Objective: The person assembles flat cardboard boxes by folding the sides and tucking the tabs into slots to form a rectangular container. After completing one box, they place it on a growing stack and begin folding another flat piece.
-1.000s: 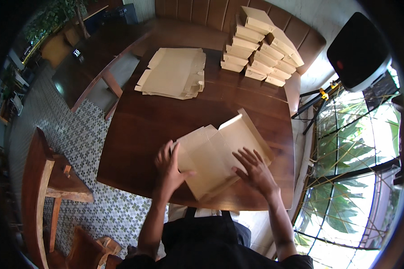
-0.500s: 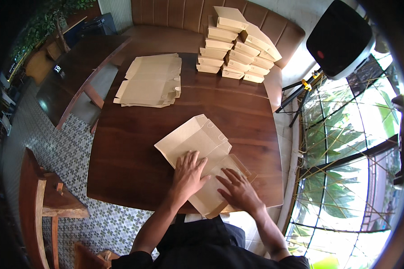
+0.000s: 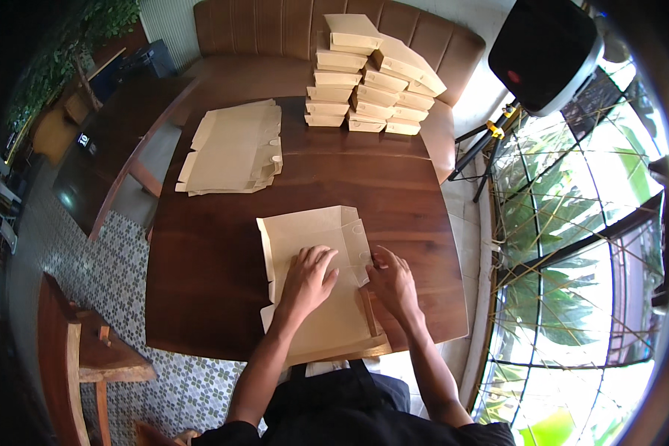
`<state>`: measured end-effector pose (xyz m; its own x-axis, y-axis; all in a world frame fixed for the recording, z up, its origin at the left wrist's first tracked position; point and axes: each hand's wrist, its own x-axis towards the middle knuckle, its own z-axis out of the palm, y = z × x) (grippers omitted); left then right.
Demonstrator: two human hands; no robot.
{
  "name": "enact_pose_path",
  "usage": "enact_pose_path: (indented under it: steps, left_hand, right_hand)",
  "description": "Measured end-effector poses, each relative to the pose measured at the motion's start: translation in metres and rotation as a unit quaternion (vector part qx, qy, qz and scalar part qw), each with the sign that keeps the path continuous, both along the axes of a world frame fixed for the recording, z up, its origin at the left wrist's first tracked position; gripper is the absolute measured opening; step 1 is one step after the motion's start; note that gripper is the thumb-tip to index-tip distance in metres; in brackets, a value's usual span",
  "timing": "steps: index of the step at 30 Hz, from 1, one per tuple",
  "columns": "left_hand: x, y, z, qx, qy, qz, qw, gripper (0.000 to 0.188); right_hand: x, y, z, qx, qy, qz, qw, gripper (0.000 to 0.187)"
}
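Note:
A partly folded brown cardboard box blank (image 3: 316,228) lies on the table in front of me, its near edge at the table's front edge. Along its right side runs a flap with cut tabs, and the near right part stands raised. My left hand (image 3: 308,281) rests on the middle of the blank, fingers slightly bent and thumb apart, holding nothing. At the right edge, by the tabbed flap, is my right hand (image 3: 394,284), its fingers bent and its thumb against the cardboard; the fingertips are partly hidden.
Flat cardboard blanks (image 3: 230,149) lie piled at the table's far left. Folded boxes (image 3: 372,97) stand in tall stacks at the far right, before a brown bench seat (image 3: 253,78). A black speaker on a stand (image 3: 546,56) is beside the window. A wooden chair (image 3: 59,342) stands at left.
The blank has turned from a slant to nearly square with the table. My left hand has stayed on it; my right hand has moved up to its right edge and its fingers have bent.

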<state>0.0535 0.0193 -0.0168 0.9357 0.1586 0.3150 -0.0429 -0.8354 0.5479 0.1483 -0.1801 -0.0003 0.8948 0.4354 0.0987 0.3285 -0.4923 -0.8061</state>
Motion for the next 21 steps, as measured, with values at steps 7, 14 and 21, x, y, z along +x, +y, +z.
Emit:
enact_pose_path:
  steps: [7,14,21]
  left_hand:
    - [-0.002,-0.001,-0.006,-0.081,-0.024,0.054,0.995,0.056]
    - [0.016,0.023,-0.001,-0.087,-0.014,-0.008,0.996,0.053]
    - [0.027,0.034,-0.022,0.1,-0.004,0.024,0.995,0.049]
  right_hand:
    - [0.005,0.023,-0.006,0.057,0.077,0.062,0.994,0.052]
    - [-0.01,0.032,-0.009,-0.097,-0.097,0.207,0.969,0.054]
    - [-0.007,0.036,-0.021,-0.165,-0.239,0.244,0.925,0.067]
